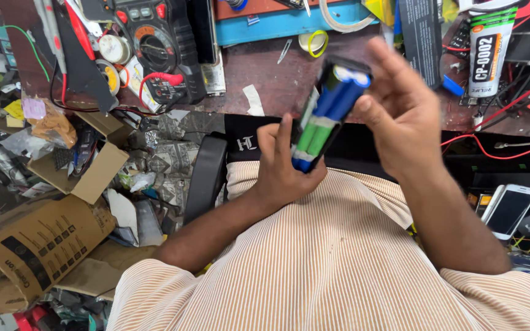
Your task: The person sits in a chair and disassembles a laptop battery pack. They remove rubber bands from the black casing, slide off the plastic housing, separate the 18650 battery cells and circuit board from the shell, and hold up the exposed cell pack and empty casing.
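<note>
Nearest the camera, a pack of blue cylindrical battery cells with green wrapping and a black casing (326, 116) is held tilted in the air above the lap of a striped orange-and-white shirt (338, 257), short of the desk edge. Its lower end is cupped by the left hand (280, 168), fingers curled behind it; its upper end is pinched by the right hand (400, 107), thumb against the side. Two cell tops are counted at the upper end. Little free room is left on either side: one brown cardboard box (26, 251) crowds the left, one white phone (510, 209) lies at the right. Farther off, on the worn brown desk (277, 76), one black multimeter (154, 46) and one white adhesive tube (489, 49) are seen
</note>
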A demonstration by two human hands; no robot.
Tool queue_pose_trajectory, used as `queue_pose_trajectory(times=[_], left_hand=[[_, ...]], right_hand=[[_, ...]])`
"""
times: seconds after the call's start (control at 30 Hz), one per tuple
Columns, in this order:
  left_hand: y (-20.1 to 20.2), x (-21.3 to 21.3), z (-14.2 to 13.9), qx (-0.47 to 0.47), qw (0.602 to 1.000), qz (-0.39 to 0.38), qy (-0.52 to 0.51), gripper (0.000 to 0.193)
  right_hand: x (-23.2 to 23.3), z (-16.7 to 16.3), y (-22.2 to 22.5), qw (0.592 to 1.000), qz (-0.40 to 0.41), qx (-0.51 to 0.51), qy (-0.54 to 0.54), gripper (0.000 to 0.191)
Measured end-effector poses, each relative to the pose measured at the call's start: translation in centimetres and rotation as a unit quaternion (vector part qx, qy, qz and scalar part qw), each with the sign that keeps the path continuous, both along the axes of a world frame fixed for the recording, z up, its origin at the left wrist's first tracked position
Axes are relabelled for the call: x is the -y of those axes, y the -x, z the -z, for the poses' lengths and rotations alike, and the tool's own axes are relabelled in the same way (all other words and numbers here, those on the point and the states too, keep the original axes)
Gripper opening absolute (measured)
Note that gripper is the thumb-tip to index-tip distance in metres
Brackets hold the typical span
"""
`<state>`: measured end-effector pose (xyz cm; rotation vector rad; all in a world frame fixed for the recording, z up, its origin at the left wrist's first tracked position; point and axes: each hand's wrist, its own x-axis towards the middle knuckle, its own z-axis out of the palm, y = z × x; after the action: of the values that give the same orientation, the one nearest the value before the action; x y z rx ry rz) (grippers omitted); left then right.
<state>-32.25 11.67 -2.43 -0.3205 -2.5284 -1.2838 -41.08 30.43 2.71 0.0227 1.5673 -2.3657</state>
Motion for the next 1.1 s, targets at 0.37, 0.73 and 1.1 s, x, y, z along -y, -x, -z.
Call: queue_pose_trajectory(times=[0.37, 0.73, 1.1], left_hand=[[-1.4, 3.4, -0.9, 0.070, 0.995, 0.028, -0.069, 0.087], [-0.3, 3.8, -0.4, 0.224, 0.928, 0.069, -0.292, 0.040], [-1.5, 2.7, 1.1, 0.144, 0.949, 0.081, -0.267, 0.019]], right_hand=[[2.1, 5.5, -6.4, 0.988, -0.139, -0.032, -0.053, 0.044], [3.8, 7.2, -7.8, 0.986, -0.140, -0.028, -0.083, 0.044], [4.1, 7.1, -9.8, 0.981, -0.132, -0.027, -0.137, 0.043]])
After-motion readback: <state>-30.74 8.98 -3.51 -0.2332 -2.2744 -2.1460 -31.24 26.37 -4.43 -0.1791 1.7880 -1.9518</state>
